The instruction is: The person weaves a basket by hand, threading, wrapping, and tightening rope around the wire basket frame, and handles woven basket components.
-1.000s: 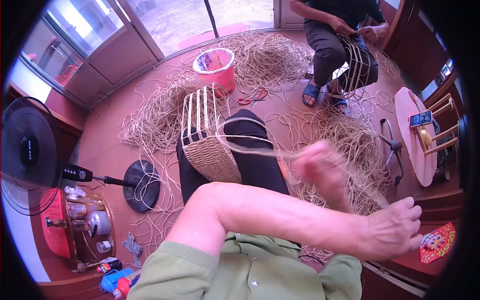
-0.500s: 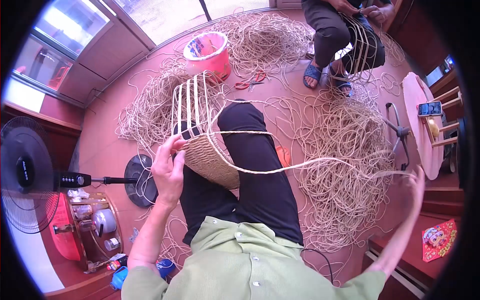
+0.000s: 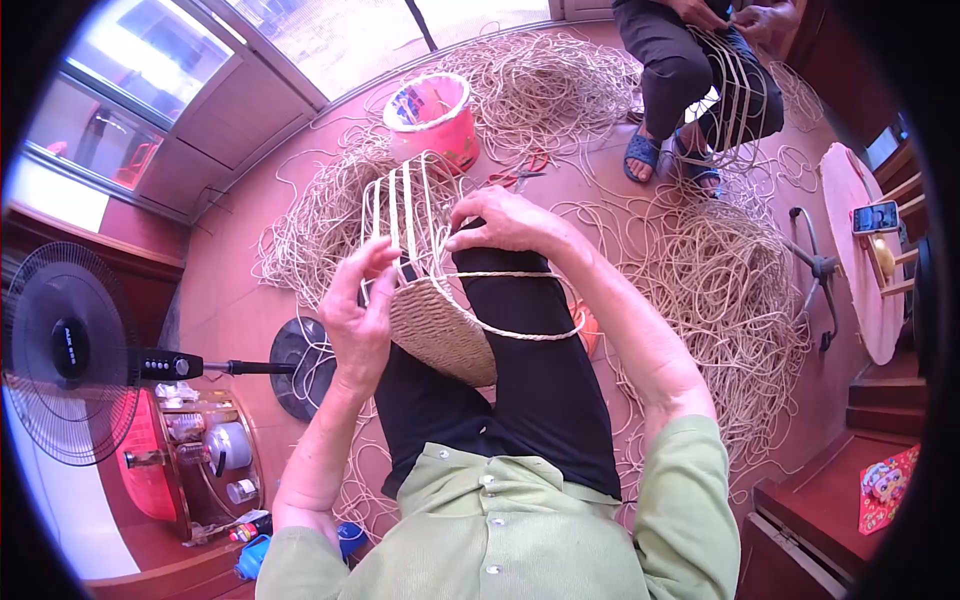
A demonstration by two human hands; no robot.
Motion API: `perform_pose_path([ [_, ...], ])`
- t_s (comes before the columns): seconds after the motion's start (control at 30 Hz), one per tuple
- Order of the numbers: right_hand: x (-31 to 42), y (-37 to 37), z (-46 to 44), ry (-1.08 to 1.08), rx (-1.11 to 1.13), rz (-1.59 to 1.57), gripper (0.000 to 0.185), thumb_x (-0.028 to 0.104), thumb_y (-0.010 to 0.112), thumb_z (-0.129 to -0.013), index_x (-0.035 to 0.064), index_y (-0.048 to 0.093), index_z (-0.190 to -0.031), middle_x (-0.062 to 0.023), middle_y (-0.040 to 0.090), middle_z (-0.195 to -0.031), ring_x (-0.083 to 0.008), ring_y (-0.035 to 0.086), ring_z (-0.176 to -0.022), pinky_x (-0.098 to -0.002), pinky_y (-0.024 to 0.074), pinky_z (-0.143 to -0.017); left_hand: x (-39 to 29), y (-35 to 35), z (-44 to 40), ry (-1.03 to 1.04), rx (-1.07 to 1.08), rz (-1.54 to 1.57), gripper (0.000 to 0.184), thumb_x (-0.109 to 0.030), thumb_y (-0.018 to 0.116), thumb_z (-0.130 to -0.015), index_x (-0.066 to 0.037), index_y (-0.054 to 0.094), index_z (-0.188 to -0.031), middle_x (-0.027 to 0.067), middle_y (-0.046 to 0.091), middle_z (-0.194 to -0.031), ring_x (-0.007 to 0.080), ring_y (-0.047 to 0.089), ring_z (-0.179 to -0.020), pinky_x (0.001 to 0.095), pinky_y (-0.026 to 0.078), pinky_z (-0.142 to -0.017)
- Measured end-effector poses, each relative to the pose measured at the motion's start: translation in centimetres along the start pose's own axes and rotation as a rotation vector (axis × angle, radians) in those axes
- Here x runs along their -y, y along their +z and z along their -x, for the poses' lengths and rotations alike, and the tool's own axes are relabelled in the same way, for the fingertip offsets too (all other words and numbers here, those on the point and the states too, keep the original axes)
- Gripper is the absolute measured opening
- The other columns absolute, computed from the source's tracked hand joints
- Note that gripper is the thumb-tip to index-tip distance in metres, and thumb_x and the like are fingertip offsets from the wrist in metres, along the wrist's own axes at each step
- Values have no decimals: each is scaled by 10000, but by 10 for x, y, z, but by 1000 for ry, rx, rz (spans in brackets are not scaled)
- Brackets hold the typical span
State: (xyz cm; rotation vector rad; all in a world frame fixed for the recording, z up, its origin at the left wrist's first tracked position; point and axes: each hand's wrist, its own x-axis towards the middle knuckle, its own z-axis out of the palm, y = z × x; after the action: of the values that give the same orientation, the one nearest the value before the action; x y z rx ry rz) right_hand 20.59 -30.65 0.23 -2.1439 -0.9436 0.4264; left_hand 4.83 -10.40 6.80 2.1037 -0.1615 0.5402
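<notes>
A part-woven basket point(image 3: 440, 335) of tan cord rests tilted on my thighs, its lower side tightly woven and its bare frame bars point(image 3: 401, 205) standing out at the far end. At the basket's left upper corner is my left hand point(image 3: 355, 310), thumb and fingers curled about the edge. My right hand point(image 3: 505, 218) is over the right side of the bars, fingers bent toward the thumb in a pinch on the cord; the fingertips are partly hidden. A loop of braided cord point(image 3: 530, 335) runs from the woven edge across my right thigh and back.
Heaps of loose cord point(image 3: 700, 330) cover the floor. A pink bucket point(image 3: 435, 125) and red-handled pliers point(image 3: 517, 172) lie ahead. At left stands a fan point(image 3: 70, 350); at right, a stool point(image 3: 860, 250) with a phone point(image 3: 875, 217). Another person point(image 3: 690, 70) sits opposite, hands on cord.
My right hand has come in from far right to the basket's bars, and the long cord is now a short loop. My left hand stays at the basket's corner.
</notes>
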Motion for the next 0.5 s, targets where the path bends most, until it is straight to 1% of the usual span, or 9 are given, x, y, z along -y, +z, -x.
perform_pose_path([
  [0.1, 8, 12, -9, 84, -86, 27, 464, 526, 701, -846, 151, 768, -1111, -176, 718, -1126, -354, 660, -1108, -491, 507, -976, 4, 1, -22, -13, 11, 103, 365, 18, 616, -961, -33, 630, -1322, 81, 727, -1094, 111, 653, -996, 261, 504, -904],
  [0.17, 8, 22, -4, -70, -302, 107, 341, 381, 644, -900, 136, 757, -1109, -162, 734, -1053, -347, 695, -1020, -513, 531, -903, 1, 7, -36, -34, 48, 137, 367, 17, 611, -963, -35, 628, -1326, 80, 726, -1096, 107, 655, -991, 252, 509, -889],
  [0.3, 0, 11, 22, -55, -442, -81, 205, 222, 625, -919, 119, 750, -1043, -150, 733, -1020, -301, 719, -949, -414, 558, -836, -17, 22, -63, -7, 147, 118, 394, 11, 613, -955, -58, 624, -1343, 77, 725, -1094, 103, 652, -957, 242, 526, -820],
  [0.33, -10, -2, 34, -98, -632, 18, 172, 79, 605, -920, 69, 733, -1033, -161, 723, -897, -260, 719, -895, -372, 558, -807, -31, 26, -69, 3, 253, -47, 466, -21, 643, -936, -86, 589, -1395, 88, 719, -1119, 100, 648, -920, 252, 543, -779],
  [0.37, -16, -32, 59, -233, -683, -262, 172, 89, 582, -938, 33, 716, -1030, -143, 723, -993, -250, 697, -958, -365, 547, -857, -38, 37, -74, 78, 350, -104, 589, -82, 705, -909, -111, 518, -1467, 108, 693, -1204, 101, 643, -898, 248, 550, -752],
  [0.4, 0, -74, 104, -19, -794, -440, 230, 128, 542, -978, -5, 672, -1114, -119, 701, -1087, -237, 677, -1020, -373, 528, -912, -51, 46, -76, -73, 533, -83, 733, -159, 751, -891, -127, 410, -1538, 122, 660, -1268, 166, 661, -942, 314, 557, -832],
  [0.43, -57, -114, 163, -38, -978, -723, 237, 144, 571, -977, 3, 651, -1150, -112, 693, -1083, -228, 668, -981, -368, 528, -890, -45, 59, -75, 256, 591, -267, 824, -214, 778, -873, -163, 341, -1570, 139, 644, -1288, 270, 673, -1013, 401, 534, -908],
  [0.47, -113, -155, 222, -126, -1193, -1021, 260, 160, 600, -975, 11, 631, -1186, -105, 686, -1079, -220, 659, -942, -363, 528, -868, -59, 70, -77, 137, 840, -301, 856, -242, 774, -865, -189, 299, -1576, 171, 654, -1249, 353, 656, -1100, 456, 490, -981],
  [0.5, -166, -195, 280, -248, -1410, -1246, 295, 176, 630, -974, 18, 611, -1223, -98, 678, -1076, -211, 650, -903, -358, 528, -846, -62, 81, -77, 109, 973, -386, 617, -232, 745, -868, -148, 511, -1432, 193, 698, -1117, 362, 682, -1037, 448, 526, -910],
])
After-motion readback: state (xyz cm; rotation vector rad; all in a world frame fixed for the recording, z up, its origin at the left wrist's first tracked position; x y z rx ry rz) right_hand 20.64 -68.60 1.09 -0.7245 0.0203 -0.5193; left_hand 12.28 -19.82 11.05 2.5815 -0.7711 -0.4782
